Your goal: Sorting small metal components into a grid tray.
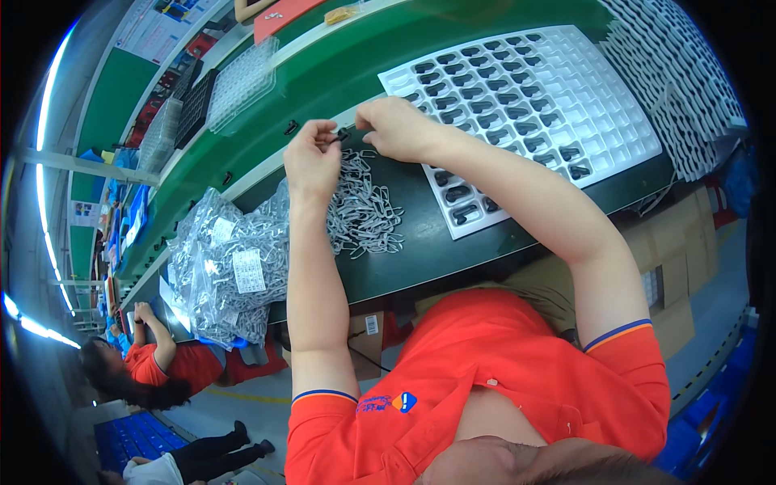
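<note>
My left hand [314, 162] pinches a small black part [342, 135] between thumb and fingertips, just above the green bench. My right hand [400, 129] faces it from the other side, fingers curled close to the part; what lies between its fingertips is too small to make out. Below the hands lies a heap of grey elongated loop-shaped clips [365, 212]. Under and beyond my right forearm sits a white moulded tray [602, 97], its left columns of pockets filled with small black parts [473, 81] and its right columns bare.
Clear plastic bags [214, 267] full of grey clips lie left of my left forearm. A green conveyor belt [323, 77] carries a few scattered black parts [291, 127]. Stacked white trays [679, 81] stand at the right. A co-worker in red [174, 364] sits farther left along the bench.
</note>
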{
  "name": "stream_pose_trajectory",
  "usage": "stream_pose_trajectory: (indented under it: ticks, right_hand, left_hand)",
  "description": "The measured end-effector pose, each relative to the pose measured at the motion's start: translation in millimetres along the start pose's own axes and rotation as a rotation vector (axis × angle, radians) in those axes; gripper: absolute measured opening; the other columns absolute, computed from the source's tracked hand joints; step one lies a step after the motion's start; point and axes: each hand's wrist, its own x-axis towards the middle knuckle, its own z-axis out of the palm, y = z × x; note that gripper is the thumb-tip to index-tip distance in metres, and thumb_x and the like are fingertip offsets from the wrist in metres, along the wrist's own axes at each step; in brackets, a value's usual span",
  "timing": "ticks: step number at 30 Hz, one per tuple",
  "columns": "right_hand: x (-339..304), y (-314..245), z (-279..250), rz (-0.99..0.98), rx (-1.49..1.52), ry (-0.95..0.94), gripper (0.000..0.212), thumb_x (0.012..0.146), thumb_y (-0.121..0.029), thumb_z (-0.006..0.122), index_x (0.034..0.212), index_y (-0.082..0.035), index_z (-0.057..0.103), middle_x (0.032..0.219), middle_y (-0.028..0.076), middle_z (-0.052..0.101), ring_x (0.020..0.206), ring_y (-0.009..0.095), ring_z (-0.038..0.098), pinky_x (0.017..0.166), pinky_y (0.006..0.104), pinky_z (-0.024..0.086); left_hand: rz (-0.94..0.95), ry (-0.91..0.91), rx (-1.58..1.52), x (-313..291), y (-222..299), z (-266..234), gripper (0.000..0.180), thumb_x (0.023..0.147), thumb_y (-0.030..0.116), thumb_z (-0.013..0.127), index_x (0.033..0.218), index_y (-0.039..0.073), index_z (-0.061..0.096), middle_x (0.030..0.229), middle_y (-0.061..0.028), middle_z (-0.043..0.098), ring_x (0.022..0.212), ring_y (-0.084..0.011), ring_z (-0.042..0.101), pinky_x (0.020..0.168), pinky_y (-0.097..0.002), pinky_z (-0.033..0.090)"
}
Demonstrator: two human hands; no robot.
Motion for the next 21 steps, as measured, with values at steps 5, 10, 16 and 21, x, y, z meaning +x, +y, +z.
stream_pose_trajectory:
  ticks: [5,10,16,21]
  right_hand:
    - [2,-17,19,0.118,-0.275,-0.229,0.015,0.076,-0.001,0.066,0.091,-0.002,0.068,0.087,0.022,0.069,0.090,0.040,0.067,0.081,0.0444,0.054]
    - [-11,-18,20,0.130,-0.251,-0.188,0.017,0.076,0.000,0.064,0.092,-0.003,0.070,0.086,0.021,0.070,0.090,0.039,0.068,0.082,0.0449,0.054]
    - [-32,-20,12,-0.025,-0.117,0.007,0.014,0.078,-0.002,0.062,0.091,-0.003,0.068,0.088,0.019,0.068,0.088,0.036,0.068,0.079,0.0428,0.054]
    - [-30,-57,-59,-0.068,0.475,0.294,0.019,0.088,-0.010,0.068,0.105,-0.002,0.067,0.093,0.006,0.069,0.083,0.013,0.063,0.073,0.0276,0.050]
  left_hand:
    - [-0.012,0.088,0.214,62,-32,5,0.025,0.075,0.003,0.070,0.100,0.005,0.072,0.089,-0.0099,0.073,0.078,-0.0223,0.071,0.076,-0.0329,0.055]
    - [0.047,0.070,0.314,102,-62,24,0.025,0.074,0.008,0.072,0.098,0.006,0.073,0.089,-0.0110,0.074,0.081,-0.0267,0.072,0.079,-0.0357,0.056]
    - [0.378,0.015,0.189,110,-29,56,0.020,0.075,0.010,0.073,0.094,0.008,0.075,0.083,-0.0123,0.073,0.079,-0.0259,0.071,0.076,-0.0347,0.056]
    - [0.526,-0.516,-0.150,104,-23,72,0.023,0.078,0.024,0.071,0.093,0.007,0.075,0.092,-0.0149,0.073,0.084,-0.0264,0.071,0.073,-0.0358,0.056]
